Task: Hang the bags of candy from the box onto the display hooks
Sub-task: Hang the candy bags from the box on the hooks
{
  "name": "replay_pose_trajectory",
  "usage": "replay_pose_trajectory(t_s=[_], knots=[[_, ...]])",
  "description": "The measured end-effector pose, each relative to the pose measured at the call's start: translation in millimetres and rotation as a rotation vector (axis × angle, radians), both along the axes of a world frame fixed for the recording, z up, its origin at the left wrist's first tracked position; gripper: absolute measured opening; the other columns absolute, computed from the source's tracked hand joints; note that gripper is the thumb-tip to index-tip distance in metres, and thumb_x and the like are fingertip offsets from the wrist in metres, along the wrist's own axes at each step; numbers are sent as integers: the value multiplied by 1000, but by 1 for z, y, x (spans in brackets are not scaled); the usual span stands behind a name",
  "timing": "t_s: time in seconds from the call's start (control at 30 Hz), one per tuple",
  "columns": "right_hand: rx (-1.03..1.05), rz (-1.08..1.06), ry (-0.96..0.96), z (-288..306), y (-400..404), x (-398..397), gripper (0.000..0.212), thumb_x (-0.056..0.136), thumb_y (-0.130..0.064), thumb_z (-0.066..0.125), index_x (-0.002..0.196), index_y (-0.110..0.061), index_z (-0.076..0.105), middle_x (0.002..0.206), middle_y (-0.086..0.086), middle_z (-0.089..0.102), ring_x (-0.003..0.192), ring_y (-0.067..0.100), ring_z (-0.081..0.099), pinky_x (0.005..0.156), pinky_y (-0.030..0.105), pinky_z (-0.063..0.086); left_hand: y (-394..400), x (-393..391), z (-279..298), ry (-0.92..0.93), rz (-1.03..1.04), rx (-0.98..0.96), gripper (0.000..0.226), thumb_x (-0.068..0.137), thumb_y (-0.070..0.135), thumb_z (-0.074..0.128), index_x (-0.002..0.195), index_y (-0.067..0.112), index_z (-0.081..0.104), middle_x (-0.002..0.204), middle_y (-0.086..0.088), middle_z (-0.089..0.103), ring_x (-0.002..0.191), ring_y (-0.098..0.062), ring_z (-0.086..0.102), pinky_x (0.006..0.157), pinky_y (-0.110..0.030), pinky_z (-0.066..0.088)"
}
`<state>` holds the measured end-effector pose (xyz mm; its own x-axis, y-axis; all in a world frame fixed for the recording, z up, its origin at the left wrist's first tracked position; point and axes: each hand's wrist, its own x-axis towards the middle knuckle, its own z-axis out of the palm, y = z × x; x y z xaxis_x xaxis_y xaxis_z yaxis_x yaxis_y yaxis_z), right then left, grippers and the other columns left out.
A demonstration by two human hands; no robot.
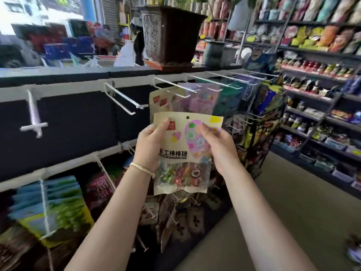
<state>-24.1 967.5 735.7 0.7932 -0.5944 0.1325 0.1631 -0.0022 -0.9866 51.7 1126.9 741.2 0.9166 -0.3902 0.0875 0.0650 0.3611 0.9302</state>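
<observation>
Candy bag (pixel 185 153) pinched at both side edges by left hand (pixel 149 147) and right hand (pixel 218 147); judged light, crinkly, floppy; best steered near punched hole (pixel 188 117).

- You hold one bag of candy (pixel 187 153) upright in front of the rack, its printed face toward you: beige paper, a pink heart with swirled lollipops, black lettering, and a clear window low down showing wrapped sweets. A round hang hole sits at its top middle.
- More bags of the same kind (pixel 172 100) already hang on a white wire hook (pixel 175 87) just above and behind it.
- Two white hooks to the left, (pixel 125 98) and (pixel 34 114), carry nothing.
</observation>
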Motion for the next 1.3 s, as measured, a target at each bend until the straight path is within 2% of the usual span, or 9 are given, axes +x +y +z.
replay_pose_trajectory(t_s=[0.13, 0.27, 0.4, 0.57, 0.7, 0.8, 1.0, 1.13, 1.3], knots=[[-26, 19, -20, 7, -49, 43, 25, 83, -49, 76, 96, -28, 76, 103, -1, 78, 103, 21, 72, 91, 52, 58, -47, 32, 7, 10, 64, 2, 20, 99, 29, 61, 92, 14, 72, 81, -6, 77, 69, -19, 73, 58, -31, 60], [-1, 91, -11, 4, -80, 86, 25, 86, -45, 75, 99, -24, 75, 100, 0, 78, 100, 21, 74, 86, 47, 60, -76, 56, 5, 5, 196, 12, 20, 98, 27, 62, 91, 13, 73, 84, -8, 77, 71, -21, 74, 60, -29, 59], [-20, 219, -2, 6, -107, 118, 38, 79, -53, 78, 102, -23, 76, 103, -2, 78, 101, 20, 73, 93, 48, 57, -98, 64, 6, -3, 327, 0, 20, 98, 29, 62, 90, 14, 73, 86, -10, 77, 74, -22, 74, 63, -32, 61], [-37, 366, -2, 5, -126, 144, 19, 85, -42, 77, 95, -26, 76, 98, -5, 78, 98, 20, 73, 87, 43, 58, -119, 65, -3, 34, 521, -7, 22, 97, 30, 64, 96, 10, 74, 91, -12, 78, 79, -26, 75, 69, -38, 62], [-78, 469, -3, 3, -128, 153, 21, 89, -41, 73, 98, -23, 74, 98, -3, 78, 93, 13, 74, 84, 33, 59, -125, 67, -10, 46, 643, 11, 23, 96, 33, 66, 98, 11, 73, 95, -13, 77, 83, -29, 75, 74, -42, 61], [-165, 432, -63, -1, -128, 158, 17, 91, -41, 71, 96, -25, 69, 95, -7, 74, 89, 2, 70, 80, 22, 55, -126, 72, -13, 13, 760, 89, 24, 94, 31, 68, 94, 7, 72, 89, -7, 77, 77, -20, 72, 72, -37, 60], [-402, 337, -208, -22, -138, 162, 30, 92, -34, 72, 104, -9, 60, 93, -4, 66, 81, 3, 60, 68, 5, 43, -117, 76, -46, -36, 859, 193, 13, 91, 15, 70, 104, 13, 72, 97, -1, 76, 85, -12, 70, 68, -23, 54], [-524, 324, -139, -23, -142, 170, 20, 95, -34, 68, 99, -17, 58, 86, -15, 57, 78, -7, 52, 64, 3, 39, -117, 83, -49, -39, 918, 227, 11, 94, 9, 66, 101, 13, 73, 95, -1, 76, 89, -13, 73, 76, -24, 57], [-565, 324, -76, -18, -139, 180, 21, 96, -35, 66, 93, -19, 53, 80, -17, 51, 72, -5, 48, 61, 3, 38, -117, 93, -47, -46, 958, 235, 10, 94, 8, 66, 98, 15, 72, 97, 0, 76, 91, -12, 73, 80, -25, 58]])
